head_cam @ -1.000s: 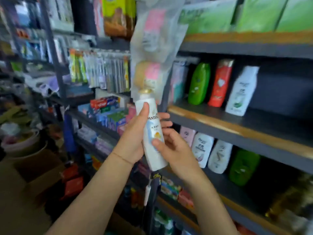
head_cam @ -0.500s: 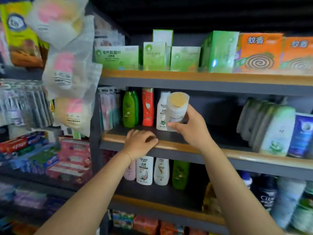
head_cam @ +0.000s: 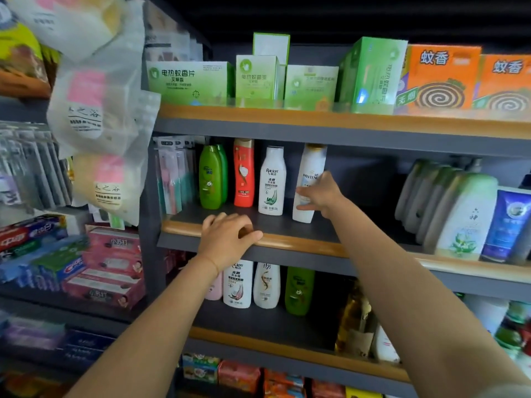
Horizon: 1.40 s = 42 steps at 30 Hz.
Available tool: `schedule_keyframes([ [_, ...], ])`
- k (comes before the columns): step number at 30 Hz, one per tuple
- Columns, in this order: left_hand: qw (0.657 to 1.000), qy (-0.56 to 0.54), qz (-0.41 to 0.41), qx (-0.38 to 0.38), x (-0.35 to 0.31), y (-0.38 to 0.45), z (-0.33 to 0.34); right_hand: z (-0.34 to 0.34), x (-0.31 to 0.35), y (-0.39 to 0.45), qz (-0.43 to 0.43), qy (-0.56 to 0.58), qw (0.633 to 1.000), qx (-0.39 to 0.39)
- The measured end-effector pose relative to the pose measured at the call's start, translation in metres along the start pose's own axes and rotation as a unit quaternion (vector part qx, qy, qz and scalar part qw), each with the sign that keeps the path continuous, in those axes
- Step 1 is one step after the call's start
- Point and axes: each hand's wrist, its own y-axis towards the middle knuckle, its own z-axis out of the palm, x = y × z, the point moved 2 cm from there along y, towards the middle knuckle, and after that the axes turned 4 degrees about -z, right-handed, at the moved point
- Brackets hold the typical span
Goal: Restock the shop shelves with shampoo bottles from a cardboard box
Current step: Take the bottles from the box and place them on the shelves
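My right hand (head_cam: 320, 196) gripped the white shampoo bottle (head_cam: 309, 179) upright beside the others, w/ left hand (head_cam: 227, 239) empty, fingers curled on the shelf edge (head_cam: 301, 244) for balance.

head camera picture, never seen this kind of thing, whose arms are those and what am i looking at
There is no machine here. The picture comes from a wide-angle camera worn on a person's head, looking forward and down, so the two bare arms are the wearer's own.

In front is a grey shop shelf with a wooden front edge. The left hand rests on that edge and holds nothing. The right hand grips a tall white Pantene shampoo bottle with a gold cap, set upright on the shelf. Left of it stand a white Raclen bottle, a red bottle and a green bottle. Green and orange mosquito-repellent boxes sit on the shelf above.
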Motion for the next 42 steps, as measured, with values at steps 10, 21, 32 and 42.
schedule_keyframes([
  [10, 1.000, -0.006, -0.003, -0.008, -0.003, -0.003, -0.002, 0.008, -0.011, 0.034, 0.022, 0.013, 1.000, 0.006],
  [21, 1.000, -0.002, -0.011, 0.000, -0.003, -0.005, -0.002, -0.008, 0.005, -0.002, -0.068, -0.064, 0.991, -0.093],
  [32, 0.970, -0.096, -0.156, -0.160, 0.108, -0.149, 0.026, 0.136, -0.085, -0.193, -0.069, 0.074, 0.981, 0.164],
  [42, 0.785, -0.006, -0.577, 0.227, 0.273, -0.530, 0.146, 0.335, -0.414, -0.371, 0.372, -0.136, 0.829, 0.396],
])
